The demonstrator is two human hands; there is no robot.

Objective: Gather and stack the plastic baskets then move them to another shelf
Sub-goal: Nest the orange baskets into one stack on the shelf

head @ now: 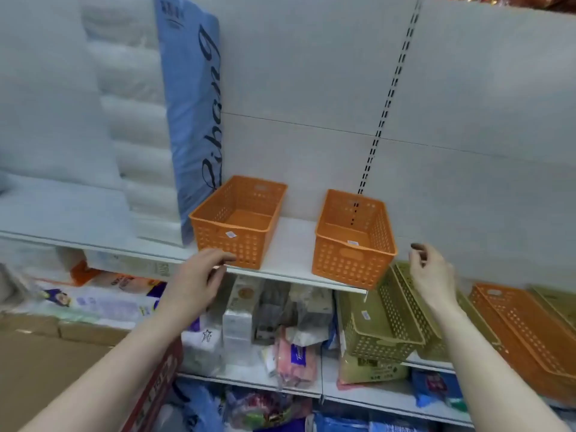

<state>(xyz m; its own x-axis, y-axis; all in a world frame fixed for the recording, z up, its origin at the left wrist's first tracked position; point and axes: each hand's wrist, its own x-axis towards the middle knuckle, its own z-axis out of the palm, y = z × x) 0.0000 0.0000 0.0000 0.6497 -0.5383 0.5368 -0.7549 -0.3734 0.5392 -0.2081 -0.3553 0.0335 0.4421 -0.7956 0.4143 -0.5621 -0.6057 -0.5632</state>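
Two orange perforated plastic baskets stand apart on the white upper shelf [290, 244]: the left basket [240, 222] and the right basket [353, 241], whose front overhangs the shelf edge. My left hand [199, 275] is open, fingertips touching the lower front corner of the left basket. My right hand [431, 272] hovers open just right of the right basket, not touching it. On the lower shelf to the right lie tilted olive-green baskets [383, 325] and an orange basket [523, 332].
A tall blue package [193, 120] and white wrapped rolls [137, 135] stand left of the baskets. The lower shelf holds several packaged goods [274, 332]. A cardboard box [46, 369] sits at lower left. The slotted shelf upright [389, 101] runs behind.
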